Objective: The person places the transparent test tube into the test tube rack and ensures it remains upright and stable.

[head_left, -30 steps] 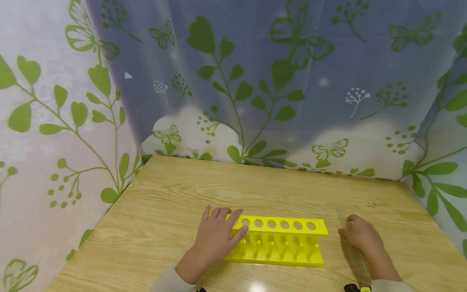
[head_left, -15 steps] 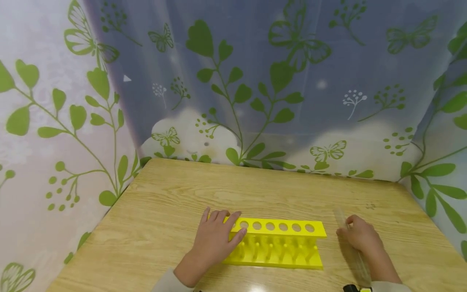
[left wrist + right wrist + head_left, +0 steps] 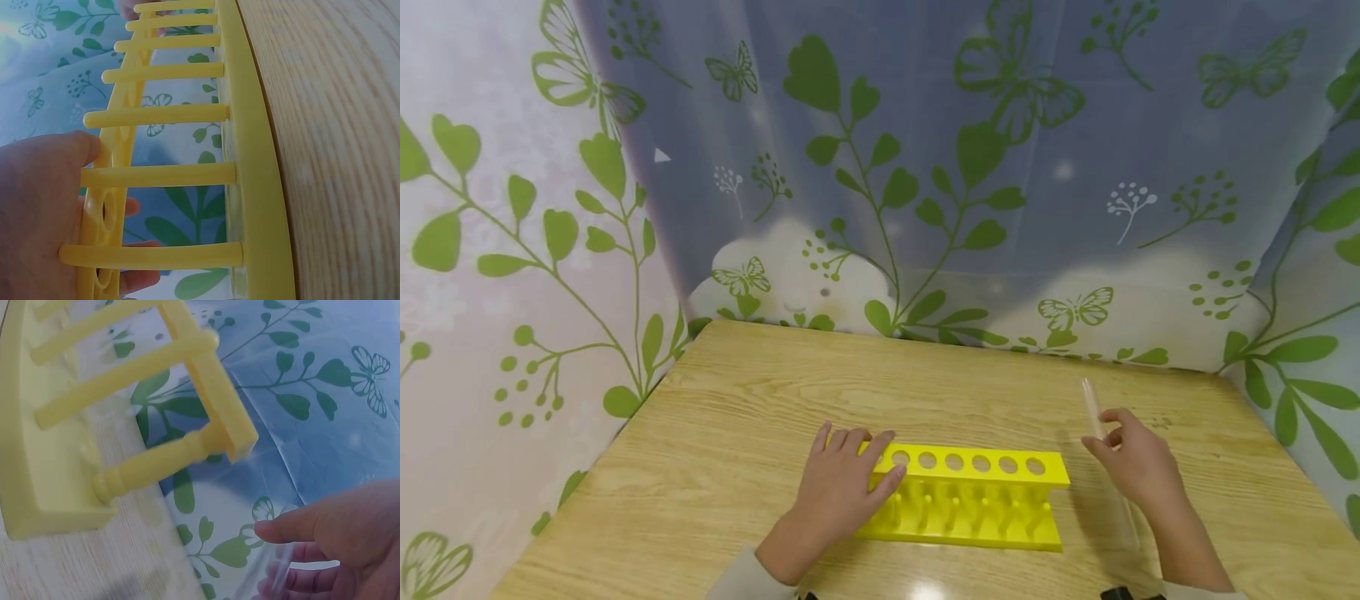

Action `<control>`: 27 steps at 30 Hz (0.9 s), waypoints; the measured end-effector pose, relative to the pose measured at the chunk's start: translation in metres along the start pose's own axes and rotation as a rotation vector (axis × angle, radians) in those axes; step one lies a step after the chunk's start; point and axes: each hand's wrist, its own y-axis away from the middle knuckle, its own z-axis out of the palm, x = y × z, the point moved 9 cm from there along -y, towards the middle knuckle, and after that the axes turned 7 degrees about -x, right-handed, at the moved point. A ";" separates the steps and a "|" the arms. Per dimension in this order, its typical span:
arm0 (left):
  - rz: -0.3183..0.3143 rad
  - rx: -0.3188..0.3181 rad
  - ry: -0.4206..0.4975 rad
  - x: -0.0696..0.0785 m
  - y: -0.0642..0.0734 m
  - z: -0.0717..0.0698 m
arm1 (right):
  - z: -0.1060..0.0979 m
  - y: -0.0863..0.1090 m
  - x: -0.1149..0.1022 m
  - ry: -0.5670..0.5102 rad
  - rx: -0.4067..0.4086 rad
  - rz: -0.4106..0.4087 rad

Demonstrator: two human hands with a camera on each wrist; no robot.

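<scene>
A yellow test tube rack (image 3: 962, 537) stands on the wooden table, with a row of round holes along its top strip. My left hand (image 3: 835, 492) grips the left end of that strip; in the left wrist view, the thumb lies on the near side and fingertips (image 3: 142, 279) show beyond it. To the right of the rack, my right hand (image 3: 1138, 462) pinches a clear test tube (image 3: 1089, 404) between thumb and fingers. The tube slants, its far end raised and its lower part reaching back beneath the hand. In the right wrist view the transparent tube (image 3: 275, 559) is partly hidden by fingers.
The wooden table (image 3: 820, 375) reaches back to a patterned curtain (image 3: 917, 208) of leaves and butterflies, which also hangs at both sides. A small dark mark (image 3: 1161, 421) lies on the tabletop beyond the right hand.
My right hand has lifted slightly and shifted away from me, and the test tube's far end has risen with it. The left hand and the rack stay in place.
</scene>
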 end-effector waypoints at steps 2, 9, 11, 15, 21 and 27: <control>-0.002 0.001 -0.006 0.000 0.000 0.000 | 0.000 0.002 -0.005 -0.001 0.005 -0.014; -0.010 -0.020 -0.016 0.000 -0.001 0.002 | -0.004 0.006 -0.014 -0.027 0.046 -0.054; -0.012 -0.023 -0.015 0.000 -0.002 0.002 | -0.006 0.008 -0.017 -0.029 0.070 -0.069; -0.007 -0.011 -0.017 0.000 -0.002 0.001 | -0.010 0.011 -0.024 -0.034 0.099 -0.093; -0.002 -0.012 -0.011 0.000 -0.001 0.001 | -0.013 0.015 -0.034 -0.034 0.121 -0.114; -0.001 -0.014 -0.009 0.001 -0.002 0.001 | -0.016 0.019 -0.044 -0.035 0.152 -0.140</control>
